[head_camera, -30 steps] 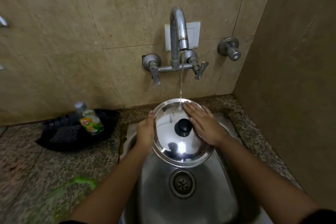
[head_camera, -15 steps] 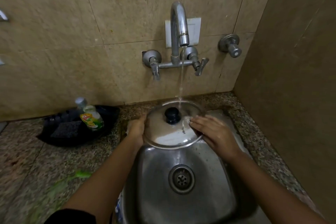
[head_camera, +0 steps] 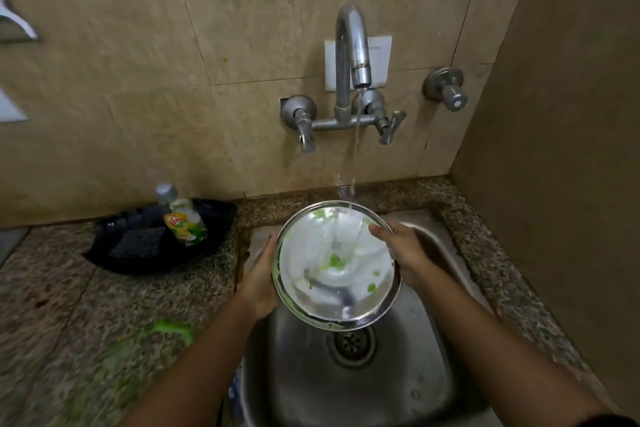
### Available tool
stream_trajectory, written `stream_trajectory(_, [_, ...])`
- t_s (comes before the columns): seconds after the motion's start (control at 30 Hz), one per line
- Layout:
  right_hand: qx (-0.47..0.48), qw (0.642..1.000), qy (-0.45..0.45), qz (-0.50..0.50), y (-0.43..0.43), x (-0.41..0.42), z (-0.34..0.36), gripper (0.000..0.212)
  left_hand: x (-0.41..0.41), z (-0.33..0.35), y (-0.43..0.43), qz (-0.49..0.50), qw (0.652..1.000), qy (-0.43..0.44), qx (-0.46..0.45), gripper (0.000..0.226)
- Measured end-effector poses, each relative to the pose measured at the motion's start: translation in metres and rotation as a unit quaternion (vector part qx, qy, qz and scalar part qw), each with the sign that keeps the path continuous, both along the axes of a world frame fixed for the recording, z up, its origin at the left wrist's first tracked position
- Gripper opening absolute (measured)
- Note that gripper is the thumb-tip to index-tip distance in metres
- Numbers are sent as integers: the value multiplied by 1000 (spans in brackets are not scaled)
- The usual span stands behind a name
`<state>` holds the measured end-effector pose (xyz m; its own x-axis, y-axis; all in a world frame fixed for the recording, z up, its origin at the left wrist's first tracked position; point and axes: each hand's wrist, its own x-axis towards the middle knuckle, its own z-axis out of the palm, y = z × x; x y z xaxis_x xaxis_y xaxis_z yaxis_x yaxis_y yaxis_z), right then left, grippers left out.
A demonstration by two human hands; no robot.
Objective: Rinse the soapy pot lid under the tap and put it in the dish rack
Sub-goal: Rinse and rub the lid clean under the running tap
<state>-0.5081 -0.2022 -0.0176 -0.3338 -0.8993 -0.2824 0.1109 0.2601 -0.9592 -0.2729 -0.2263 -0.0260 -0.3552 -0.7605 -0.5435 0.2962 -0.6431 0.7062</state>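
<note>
The round steel pot lid (head_camera: 337, 265) is held over the sink with its hollow underside facing me, white foam and green soap streaks inside; its black knob is hidden beneath. Water runs from the tap (head_camera: 358, 55) onto the lid's far inner edge. My left hand (head_camera: 261, 276) grips the lid's left rim. My right hand (head_camera: 403, 250) grips the right rim, thumb over the edge. No dish rack is in view.
The steel sink (head_camera: 429, 385) with its drain (head_camera: 351, 343) lies below the lid. A black tray (head_camera: 114, 253) on the granite counter holds a dish-soap bottle (head_camera: 183, 222) and a dark scrub pad (head_camera: 138, 242). A green smear (head_camera: 169, 329) marks the counter. A wall stands close on the right.
The lid has been flipped from knob-up to underside-up. My right hand has gone from rubbing the top to gripping the right rim. Water now falls inside the lid.
</note>
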Motion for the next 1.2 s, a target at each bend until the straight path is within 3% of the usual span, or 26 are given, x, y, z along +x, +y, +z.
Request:
stream_trajectory(0.1, [26, 999, 22, -34, -2, 2, -8, 16, -13, -1, 3, 54, 997, -25, -41, 46])
stream_trajectory(0.17, [52, 980, 190, -37, -4, 2, -9, 25, -23, -1, 3, 55, 997, -17, -43, 47])
stream_trajectory(0.23, [85, 887, 454, 6, -5, 5, -7, 48, -34, -1, 3, 54, 997, -33, -44, 50])
stream_trajectory(0.3, [37, 805, 589, 58, -11, 13, -5, 66, -45, 0, 4, 53, 997, -40, -42, 51])
stream_trajectory(0.43, [-93, 771, 588, 225, -17, 49, 4, 65, -69, 8, -3, 41, 995, -71, -61, 53])
stream_trajectory(0.5, [-149, 736, 586, 305, -2, 55, 10, 59, -72, 14, -10, 58, 994, -59, -65, 50])
stream_trajectory(0.57, [-152, 701, 598, 358, 17, 40, 11, 59, -66, 13, -20, 73, 996, -33, -34, 64])
stream_trajectory(0.67, [-77, 685, 654, 313, 30, -2, 2, 70, -51, 7, -29, 103, 994, -29, -15, 69])
stream_trajectory(0.77, [7, 709, 673, 210, 11, -25, -2, 85, -56, 11, -18, 103, 993, -50, -31, 58])
stream_trajectory(0.87, [-7, 736, 657, 164, -21, -4, 5, 81, -69, 14, -2, 90, 994, -64, -26, 61])
stream_trajectory(0.93, [-56, 746, 627, 216, -30, 22, 11, 71, -77, 13, -2, 87, 993, -79, -28, 62])
stream_trajectory(1.07, [-147, 701, 591, 372, 0, 45, 17, 60, -70, 18, -14, 107, 991, -65, -36, 63])
stream_trajectory(1.2, [-122, 664, 646, 357, 29, 3, 5, 59, -54, 18, -18, 120, 991, -53, -33, 62])
